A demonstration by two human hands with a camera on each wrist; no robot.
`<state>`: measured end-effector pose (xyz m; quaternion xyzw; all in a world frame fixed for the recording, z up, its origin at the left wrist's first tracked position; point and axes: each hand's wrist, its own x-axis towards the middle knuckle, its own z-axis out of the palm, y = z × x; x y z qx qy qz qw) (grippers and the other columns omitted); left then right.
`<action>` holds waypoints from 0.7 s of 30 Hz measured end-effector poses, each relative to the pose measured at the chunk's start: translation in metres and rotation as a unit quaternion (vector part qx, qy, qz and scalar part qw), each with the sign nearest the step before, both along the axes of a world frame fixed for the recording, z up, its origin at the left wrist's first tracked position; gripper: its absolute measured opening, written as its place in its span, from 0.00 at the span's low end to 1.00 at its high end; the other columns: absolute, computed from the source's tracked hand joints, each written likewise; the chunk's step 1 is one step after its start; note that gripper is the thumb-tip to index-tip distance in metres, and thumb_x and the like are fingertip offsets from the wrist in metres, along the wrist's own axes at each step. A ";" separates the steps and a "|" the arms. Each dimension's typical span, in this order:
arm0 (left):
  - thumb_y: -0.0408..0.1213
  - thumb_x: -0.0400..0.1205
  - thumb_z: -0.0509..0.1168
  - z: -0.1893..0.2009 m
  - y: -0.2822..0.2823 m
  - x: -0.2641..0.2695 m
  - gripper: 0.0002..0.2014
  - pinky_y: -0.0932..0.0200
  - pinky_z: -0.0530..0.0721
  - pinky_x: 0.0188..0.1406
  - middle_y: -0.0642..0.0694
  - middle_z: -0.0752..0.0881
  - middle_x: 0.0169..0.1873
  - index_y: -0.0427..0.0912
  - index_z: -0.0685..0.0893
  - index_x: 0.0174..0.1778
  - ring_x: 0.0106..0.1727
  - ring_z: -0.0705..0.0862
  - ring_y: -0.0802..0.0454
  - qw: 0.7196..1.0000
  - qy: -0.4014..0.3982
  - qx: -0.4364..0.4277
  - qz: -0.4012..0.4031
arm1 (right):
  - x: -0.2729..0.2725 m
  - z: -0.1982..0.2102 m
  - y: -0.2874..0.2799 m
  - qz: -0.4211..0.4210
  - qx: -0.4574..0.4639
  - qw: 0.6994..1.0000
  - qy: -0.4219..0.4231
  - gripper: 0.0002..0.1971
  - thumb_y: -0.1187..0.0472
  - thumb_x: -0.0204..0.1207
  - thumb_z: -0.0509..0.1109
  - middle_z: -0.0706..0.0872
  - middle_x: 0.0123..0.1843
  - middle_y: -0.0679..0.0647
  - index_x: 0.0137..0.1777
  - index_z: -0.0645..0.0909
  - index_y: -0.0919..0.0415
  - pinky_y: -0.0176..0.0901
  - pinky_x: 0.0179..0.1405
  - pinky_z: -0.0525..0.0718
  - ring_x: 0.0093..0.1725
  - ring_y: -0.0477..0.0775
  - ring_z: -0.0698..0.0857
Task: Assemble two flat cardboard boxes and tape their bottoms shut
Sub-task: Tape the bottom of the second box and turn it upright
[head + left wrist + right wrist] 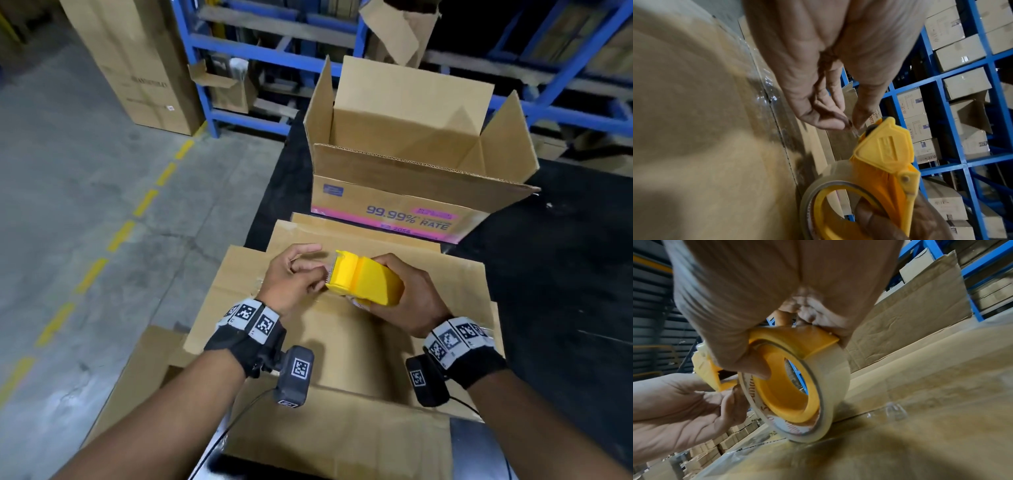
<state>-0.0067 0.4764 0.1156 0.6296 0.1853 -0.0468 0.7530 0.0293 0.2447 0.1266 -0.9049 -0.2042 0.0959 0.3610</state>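
Your right hand (pixel 407 294) wraps the yellow tape dispenser (pixel 364 279), fingers curled over its body and thumb in the core of the clear tape roll (pixel 797 395). Your left hand (pixel 294 277), at 9 o'clock of the dispenser, pinches the tape end (pixel 854 132) at the cutter between thumb and fingertip. The upturned box (pixel 342 329) lies beneath, its seam partly taped; the assembled box (pixel 411 192) stands at 12 o'clock. Draw the end out straight, anchor it past the seam's edge, and keep the roll square to the seam.
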 end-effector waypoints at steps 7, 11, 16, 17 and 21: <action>0.14 0.80 0.68 -0.001 0.021 -0.003 0.21 0.65 0.86 0.29 0.48 0.91 0.30 0.37 0.84 0.66 0.28 0.88 0.59 0.998 0.004 -0.060 0.030 | 0.003 0.001 0.016 0.032 -0.023 0.999 -0.008 0.34 0.47 0.62 0.87 0.80 0.52 0.28 0.67 0.76 0.35 0.36 0.46 0.78 0.51 0.38 0.80; 0.16 0.79 0.70 -0.003 0.041 -0.008 0.19 0.62 0.88 0.34 0.47 0.92 0.31 0.39 0.86 0.61 0.33 0.90 0.55 0.996 0.006 -0.062 0.060 | 0.006 0.009 0.034 0.050 -0.045 0.998 0.000 0.37 0.40 0.63 0.85 0.81 0.59 0.31 0.73 0.75 0.34 0.31 0.51 0.77 0.55 0.38 0.78; 0.15 0.78 0.70 -0.006 0.064 -0.010 0.18 0.60 0.85 0.32 0.41 0.93 0.34 0.40 0.87 0.57 0.29 0.87 0.50 0.998 -0.002 0.004 0.062 | 0.010 0.014 0.052 0.096 -0.086 0.991 0.016 0.44 0.33 0.65 0.80 0.80 0.75 0.41 0.81 0.64 0.29 0.45 0.63 0.82 0.67 0.49 0.81; 0.15 0.78 0.70 -0.006 0.070 -0.010 0.17 0.61 0.85 0.32 0.42 0.93 0.34 0.40 0.86 0.56 0.28 0.86 0.51 0.998 -0.001 0.009 0.069 | 0.011 0.014 0.054 0.099 -0.094 0.991 0.016 0.45 0.32 0.65 0.79 0.79 0.76 0.42 0.81 0.62 0.27 0.45 0.65 0.81 0.69 0.50 0.80; 0.16 0.79 0.71 -0.009 0.120 -0.008 0.17 0.62 0.89 0.39 0.50 0.92 0.30 0.45 0.85 0.52 0.31 0.87 0.56 0.990 0.010 0.021 0.142 | 0.018 0.018 0.038 0.071 -0.142 0.987 -0.028 0.48 0.29 0.62 0.77 0.76 0.80 0.46 0.82 0.62 0.28 0.37 0.71 0.66 0.76 0.53 0.74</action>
